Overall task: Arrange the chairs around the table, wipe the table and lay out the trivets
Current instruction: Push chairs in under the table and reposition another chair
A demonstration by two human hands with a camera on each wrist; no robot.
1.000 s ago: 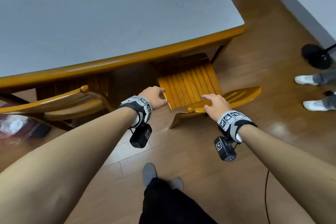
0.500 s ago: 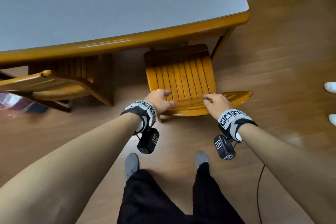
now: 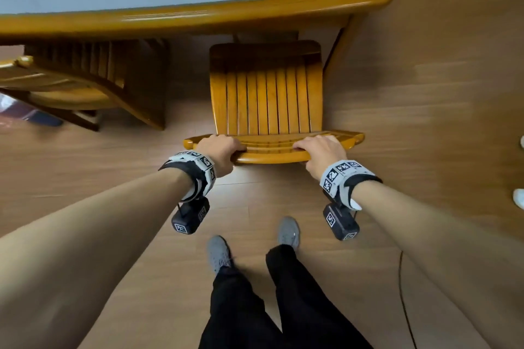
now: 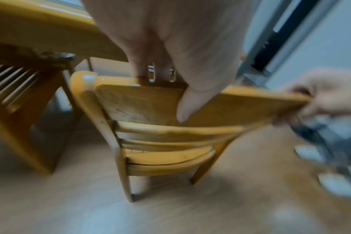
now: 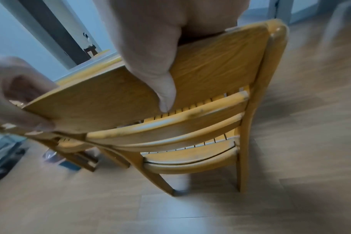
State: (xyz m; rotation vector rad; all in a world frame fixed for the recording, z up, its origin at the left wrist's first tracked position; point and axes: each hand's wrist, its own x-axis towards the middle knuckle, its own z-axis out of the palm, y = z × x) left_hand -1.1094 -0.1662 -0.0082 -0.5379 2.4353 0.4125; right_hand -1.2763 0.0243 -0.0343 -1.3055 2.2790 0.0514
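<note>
Wooden floor boards (image 3: 425, 122) fill most of the head view, and at the top lies the worktop (image 3: 198, 15), a grey surface with a rounded wooden rim. A slatted wooden chair (image 3: 266, 99) stands at its near right corner, facing it, with the front of the seat in the shadow under the rim. The person stands directly behind this chair. The left hand (image 3: 219, 150) and the right hand (image 3: 323, 150) both hold the top rail of the backrest, one near each end, with the fingers curled over the top and the thumbs pressing on the back face, as the wrist views show. Probably the hands are set apart like this so that the chair stays straight and does not turn while it is guided toward the worktop. A second chair (image 3: 85, 85) stands further left, partly under the rim and turned at an angle, so it seems it needs straightening. No container is visible in these views, and no cloth or trivet can be seen on the visible part of the worktop. Judging from this, the wiping and the trivets are steps not yet done.
</note>
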